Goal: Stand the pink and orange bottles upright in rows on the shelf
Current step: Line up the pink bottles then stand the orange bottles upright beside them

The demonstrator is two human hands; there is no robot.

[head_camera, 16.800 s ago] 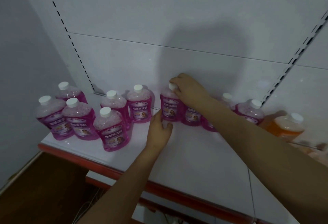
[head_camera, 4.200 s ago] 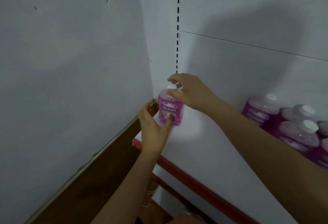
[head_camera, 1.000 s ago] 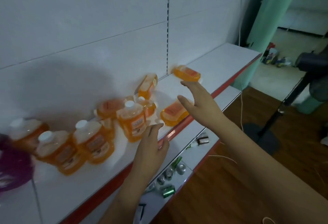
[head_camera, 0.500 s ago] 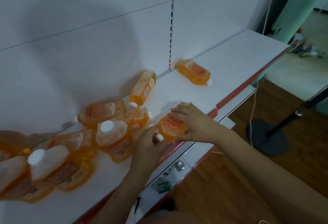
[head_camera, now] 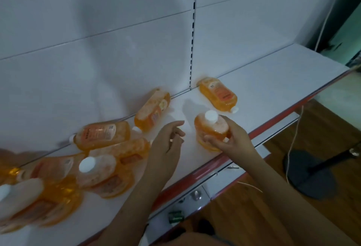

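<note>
Nothing readable here. The orange bottles (head_camera: 102,135) on the white shelf (head_camera: 259,81) all carry labels, pale panels with darker print, but every line is too blurred and small to make out. The bottle lying by the back wall (head_camera: 217,94) shows its label face up, and even that gives no legible word, brand or number.

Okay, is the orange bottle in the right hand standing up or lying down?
Upright. The orange bottle has its white cap on top, with the right hand gripping its side near the shelf front.
</note>
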